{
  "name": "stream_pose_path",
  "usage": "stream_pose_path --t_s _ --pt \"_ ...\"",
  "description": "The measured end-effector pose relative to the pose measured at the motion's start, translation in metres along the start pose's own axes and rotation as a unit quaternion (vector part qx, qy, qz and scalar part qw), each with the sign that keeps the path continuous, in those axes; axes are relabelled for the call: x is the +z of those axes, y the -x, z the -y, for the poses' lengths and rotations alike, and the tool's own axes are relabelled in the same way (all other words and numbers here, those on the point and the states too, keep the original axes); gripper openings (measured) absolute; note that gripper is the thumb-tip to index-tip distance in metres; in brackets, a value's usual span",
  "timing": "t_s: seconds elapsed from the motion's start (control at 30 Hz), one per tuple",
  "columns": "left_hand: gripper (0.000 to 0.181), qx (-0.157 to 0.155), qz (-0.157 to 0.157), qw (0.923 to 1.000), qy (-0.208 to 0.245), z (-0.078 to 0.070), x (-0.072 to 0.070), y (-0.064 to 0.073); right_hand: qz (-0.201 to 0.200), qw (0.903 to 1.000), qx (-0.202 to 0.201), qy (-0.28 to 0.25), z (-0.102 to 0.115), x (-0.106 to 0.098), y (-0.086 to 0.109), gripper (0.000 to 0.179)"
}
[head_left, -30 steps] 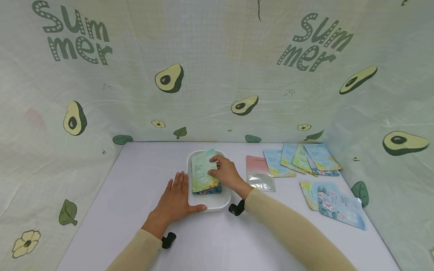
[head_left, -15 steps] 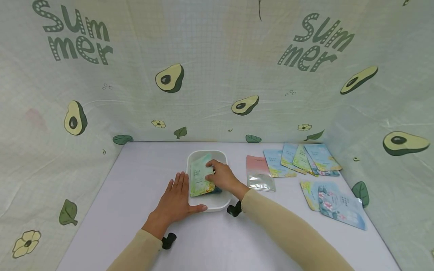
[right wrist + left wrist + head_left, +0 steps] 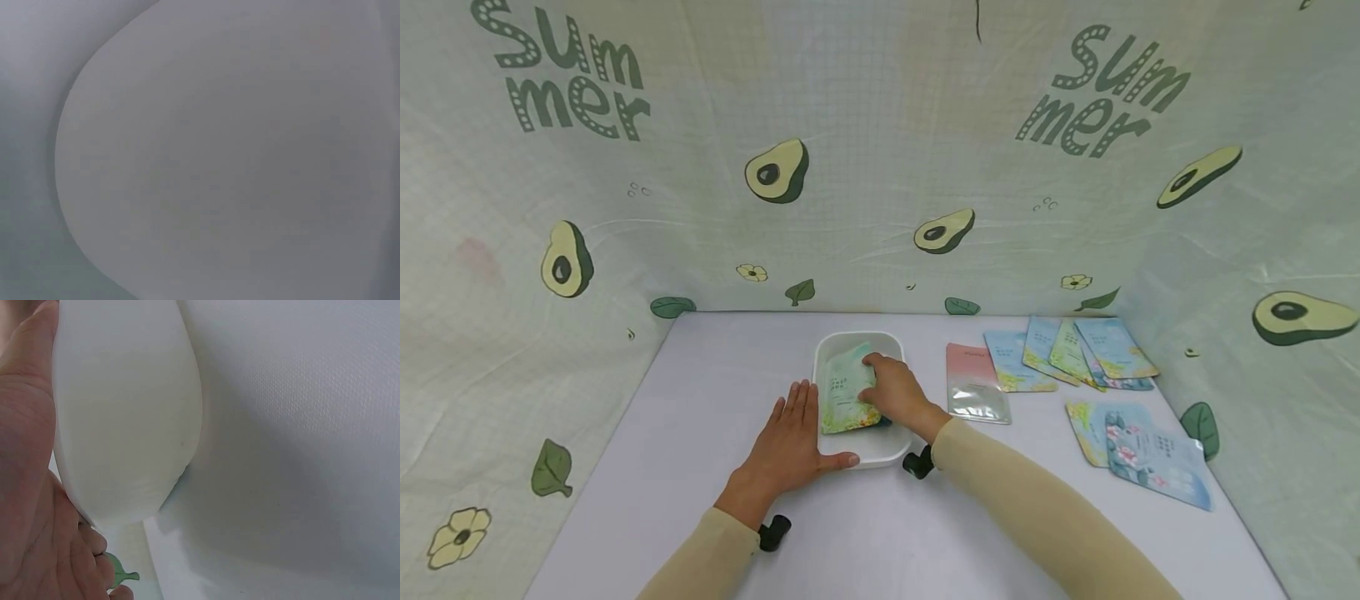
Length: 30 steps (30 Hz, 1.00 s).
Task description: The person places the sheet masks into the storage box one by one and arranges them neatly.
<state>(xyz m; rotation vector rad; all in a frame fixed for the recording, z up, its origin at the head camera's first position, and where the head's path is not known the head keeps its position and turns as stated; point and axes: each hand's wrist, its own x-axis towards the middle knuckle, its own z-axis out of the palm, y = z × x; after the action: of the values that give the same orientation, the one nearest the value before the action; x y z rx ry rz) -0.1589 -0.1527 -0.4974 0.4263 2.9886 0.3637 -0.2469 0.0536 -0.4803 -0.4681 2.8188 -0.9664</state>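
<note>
Right hand point(image 3: 901, 392) pinches right edge of green packet point(image 3: 846, 393), inside white tray point(image 3: 880, 456). Left hand point(image 3: 784, 450), fingers straight, thumb out, touches tray's left near corner (pink-and-silver packet point(image 3: 973, 367) lies right of tray).

On the white table point(image 3: 715, 375), a rectangular packet of pink and silver colour point(image 3: 977, 379) lay next to several pale blue and green flowered sachets point(image 3: 1067, 350). Behind, there hung a whitish cloth backdrop point(image 3: 857, 92) with printed avocados point(image 3: 778, 172).
</note>
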Motion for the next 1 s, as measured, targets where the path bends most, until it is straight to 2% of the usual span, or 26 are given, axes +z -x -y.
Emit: stream_pose_path --t_s 0.57,1.0 --pt "0.137 -0.001 0.005 1.0 0.004 0.0 -0.001 0.0 -0.007 0.9996 0.017 0.019 0.001 0.0 -0.002 0.067" --pt "0.137 0.001 0.0 1.0 0.004 -0.002 -0.002 0.001 -0.018 0.9987 0.031 0.035 0.005 -0.011 0.003 0.064"
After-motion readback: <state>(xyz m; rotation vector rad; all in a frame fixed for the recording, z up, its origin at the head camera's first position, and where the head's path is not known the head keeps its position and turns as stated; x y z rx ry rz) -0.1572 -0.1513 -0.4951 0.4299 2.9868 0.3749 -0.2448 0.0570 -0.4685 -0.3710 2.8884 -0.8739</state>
